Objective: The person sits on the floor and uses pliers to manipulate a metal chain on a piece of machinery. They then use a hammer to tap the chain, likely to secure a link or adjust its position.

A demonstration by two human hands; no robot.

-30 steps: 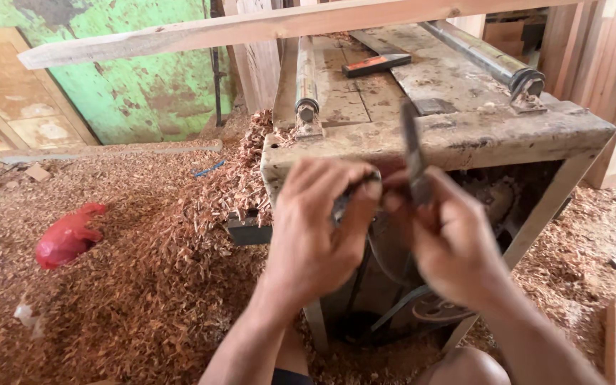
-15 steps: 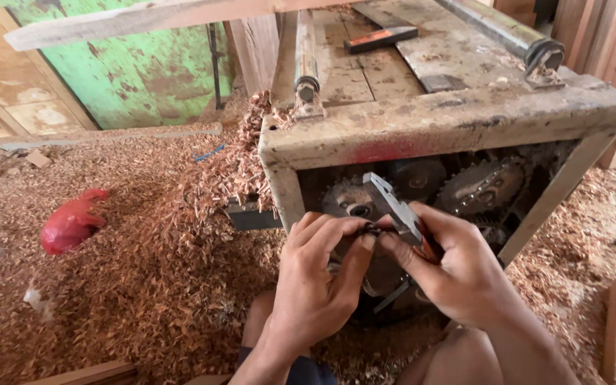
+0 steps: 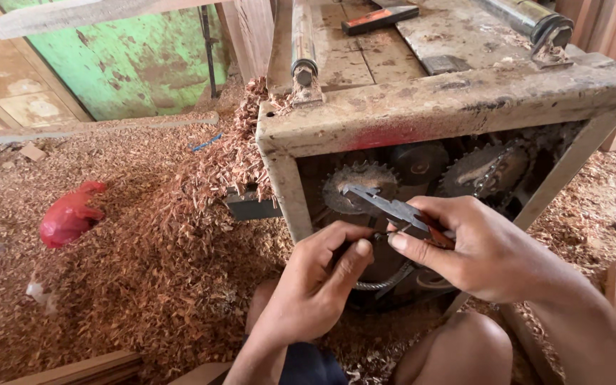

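1. Left hand [image 3: 315, 285]: forearm up from bottom edge, fingers curled, thumb and forefinger pinched.
2. Right hand [image 3: 475, 246]: enters from right, fingers closed in a grip, knuckles up.
3. Hands nearly touching.

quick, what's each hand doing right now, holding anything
Left hand: fingers pinched by the pliers' handles; what they hold cannot be told.
Right hand: closed on the pliers.

I see dull grey metal pliers [image 3: 386, 207], rusty toothed gears [image 3: 360, 187], a worn, stained machine frame [image 3: 422, 107], and rough wood shavings [image 3: 144, 249].
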